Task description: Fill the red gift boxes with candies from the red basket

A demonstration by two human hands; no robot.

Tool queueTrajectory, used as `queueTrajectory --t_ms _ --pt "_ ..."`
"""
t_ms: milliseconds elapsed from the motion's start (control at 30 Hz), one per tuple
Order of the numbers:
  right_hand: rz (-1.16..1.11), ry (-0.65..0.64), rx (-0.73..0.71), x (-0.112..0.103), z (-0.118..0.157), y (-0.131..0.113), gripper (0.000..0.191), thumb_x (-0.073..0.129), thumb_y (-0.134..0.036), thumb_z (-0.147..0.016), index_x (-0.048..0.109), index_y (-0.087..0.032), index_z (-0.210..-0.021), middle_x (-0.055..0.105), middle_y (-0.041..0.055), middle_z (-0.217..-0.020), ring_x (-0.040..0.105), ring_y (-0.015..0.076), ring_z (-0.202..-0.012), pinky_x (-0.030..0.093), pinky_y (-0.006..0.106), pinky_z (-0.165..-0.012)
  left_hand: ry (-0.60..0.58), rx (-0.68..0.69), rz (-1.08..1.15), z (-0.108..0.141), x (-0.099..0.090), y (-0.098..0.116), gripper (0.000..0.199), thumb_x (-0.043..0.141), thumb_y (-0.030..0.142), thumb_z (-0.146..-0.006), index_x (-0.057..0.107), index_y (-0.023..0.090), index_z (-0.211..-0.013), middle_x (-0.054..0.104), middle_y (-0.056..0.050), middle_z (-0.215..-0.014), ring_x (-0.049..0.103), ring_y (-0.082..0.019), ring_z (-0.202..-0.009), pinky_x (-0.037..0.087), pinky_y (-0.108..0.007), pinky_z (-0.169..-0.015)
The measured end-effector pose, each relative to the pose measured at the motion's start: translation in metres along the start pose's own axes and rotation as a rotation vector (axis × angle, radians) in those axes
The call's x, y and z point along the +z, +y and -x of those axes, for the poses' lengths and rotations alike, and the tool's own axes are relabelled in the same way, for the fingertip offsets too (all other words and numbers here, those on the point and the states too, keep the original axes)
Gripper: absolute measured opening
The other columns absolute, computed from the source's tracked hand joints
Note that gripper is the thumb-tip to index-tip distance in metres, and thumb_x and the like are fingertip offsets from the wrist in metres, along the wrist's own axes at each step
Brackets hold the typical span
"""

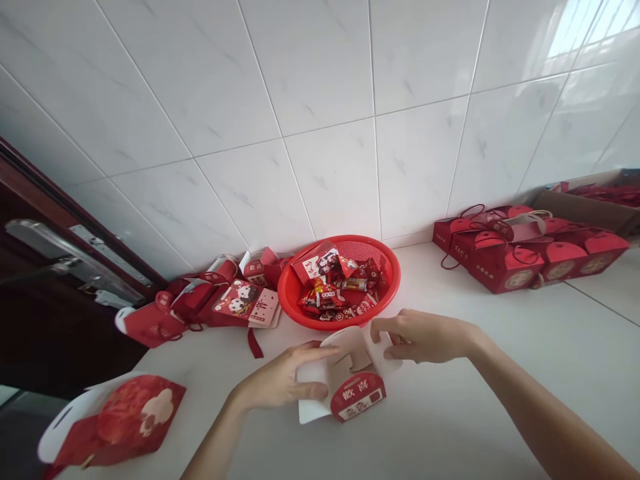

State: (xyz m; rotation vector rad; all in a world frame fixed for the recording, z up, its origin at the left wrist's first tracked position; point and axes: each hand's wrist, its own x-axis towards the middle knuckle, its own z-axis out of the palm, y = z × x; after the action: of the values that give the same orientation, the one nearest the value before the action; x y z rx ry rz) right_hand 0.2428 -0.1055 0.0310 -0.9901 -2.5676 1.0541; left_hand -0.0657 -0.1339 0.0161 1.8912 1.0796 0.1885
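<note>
A small red cardboard gift box [357, 395] with a white inside stands on the white counter, its top open and its side flaps spread outward. My left hand [280, 379] grips the left flap, thumb and fingers apart along it. On the other side, my right hand [425, 335] pinches the right flap between thumb and bent fingers. The box floor shows folded, interlocking tabs. Just behind it sits a red plastic basket [340, 325] with wrapped sweets [345, 293] and a panda-printed card [320, 263] inside.
Finished-looking red gift boxes [525, 257] with cord handles stand in rows at the right by the tiled wall. More red boxes [160, 320] and panda cards [245, 300] lie left of the basket. A partly folded box [125, 420] lies front left, near a door handle [70, 257].
</note>
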Motion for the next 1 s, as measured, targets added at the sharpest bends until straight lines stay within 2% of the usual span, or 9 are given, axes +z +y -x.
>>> queueTrajectory --t_ms 100,200,267,367,467,533,667,833,1000 --pt "0.002 0.091 -0.097 -0.005 0.0 -0.007 0.02 0.053 -0.035 -0.094 0.064 -0.023 -0.106 0.06 -0.0027 -0.065 0.053 0.0121 -0.053 0.039 0.024 -0.051 0.015 0.083 -0.022 0.011 -0.013 0.012 0.057 0.067 0.059 -0.085 0.064 0.033 -0.135 0.049 -0.005 -0.154 0.043 -0.033 -0.142 0.034 -0.045 -0.118" --pt "-0.079 0.209 -0.15 -0.008 -0.005 -0.008 0.026 0.05 -0.041 -0.098 0.065 -0.021 -0.106 0.059 -0.0021 -0.066 0.053 0.0124 -0.058 0.043 0.025 -0.056 0.199 0.116 -0.089 0.01 -0.034 0.02 0.045 0.06 0.056 -0.091 0.07 0.031 -0.127 0.058 -0.005 -0.146 0.051 -0.03 -0.136 0.039 -0.043 -0.115" --pt "-0.185 0.259 -0.175 -0.01 -0.012 -0.004 0.028 0.051 -0.043 -0.097 0.066 -0.019 -0.103 0.062 -0.0007 -0.07 0.056 0.012 -0.059 0.047 0.026 -0.059 0.359 0.088 -0.151 -0.002 -0.051 0.019 0.041 0.058 0.052 -0.093 0.073 0.028 -0.122 0.068 -0.006 -0.132 0.061 -0.028 -0.125 0.046 -0.04 -0.109" --pt "-0.349 0.358 -0.202 -0.012 -0.032 0.008 0.03 0.059 -0.046 -0.093 0.067 -0.017 -0.092 0.065 0.0018 -0.077 0.059 0.0119 -0.061 0.05 0.026 -0.059 0.431 0.003 -0.24 -0.039 -0.073 0.01 0.037 0.058 0.041 -0.093 0.071 0.024 -0.123 0.073 -0.005 -0.125 0.068 -0.026 -0.113 0.053 -0.036 -0.1" --pt "-0.515 0.461 -0.174 -0.013 -0.061 0.022 0.031 0.064 -0.048 -0.086 0.064 -0.017 -0.085 0.064 0.0007 -0.071 0.059 0.0129 -0.059 0.049 0.026 -0.056 0.401 -0.012 -0.407 -0.082 -0.087 0.002 0.038 0.056 0.017 -0.089 0.071 0.019 -0.123 0.07 -0.007 -0.13 0.064 -0.025 -0.121 0.049 -0.033 -0.105" --pt "-0.577 0.525 -0.126 -0.014 -0.081 0.031 0.031 0.066 -0.048 -0.083 0.063 -0.017 -0.084 0.063 -0.0006 -0.065 0.057 0.0131 -0.055 0.048 0.027 -0.053 0.339 -0.014 -0.558 -0.108 -0.089 0.0 0.048 0.055 0.004 -0.081 0.07 0.017 -0.125 0.066 -0.008 -0.135 0.06 -0.024 -0.128 0.044 -0.031 -0.111" --pt "-0.603 0.663 -0.022 -0.015 -0.112 0.046 0.019 0.067 -0.036 -0.079 0.062 -0.018 -0.078 0.063 -0.0009 -0.059 0.058 0.0135 -0.053 0.049 0.027 -0.055 0.194 -0.032 -0.683 -0.141 -0.085 0.002 0.064 0.05 -0.008 -0.071 0.07 0.02 -0.125 0.066 -0.007 -0.136 0.059 -0.023 -0.13 0.043 -0.029 -0.11" --pt "-0.676 0.591 0.06 -0.013 -0.121 0.056 0.01 0.068 -0.026 -0.076 0.064 -0.018 -0.073 0.066 -0.0002 -0.059 0.062 0.0143 -0.057 0.05 0.026 -0.058 0.104 -0.117 -0.746 -0.156 -0.083 -0.003 0.061 0.053 -0.007 -0.067 0.074 0.021 -0.117 0.069 -0.009 -0.131 0.061 -0.027 -0.125 0.046 -0.034 -0.105" --pt "-0.672 0.564 0.045 -0.011 -0.118 0.06 0.007 0.071 -0.024 -0.075 0.067 -0.019 -0.073 0.067 -0.0007 -0.059 0.064 0.0159 -0.059 0.051 0.027 -0.06 0.08 -0.191 -0.753 -0.154 -0.098 -0.009 0.047 0.065 -0.001 -0.061 0.078 0.015 -0.102 0.075 -0.013 -0.113 0.067 -0.031 -0.109 0.052 -0.032 -0.09"
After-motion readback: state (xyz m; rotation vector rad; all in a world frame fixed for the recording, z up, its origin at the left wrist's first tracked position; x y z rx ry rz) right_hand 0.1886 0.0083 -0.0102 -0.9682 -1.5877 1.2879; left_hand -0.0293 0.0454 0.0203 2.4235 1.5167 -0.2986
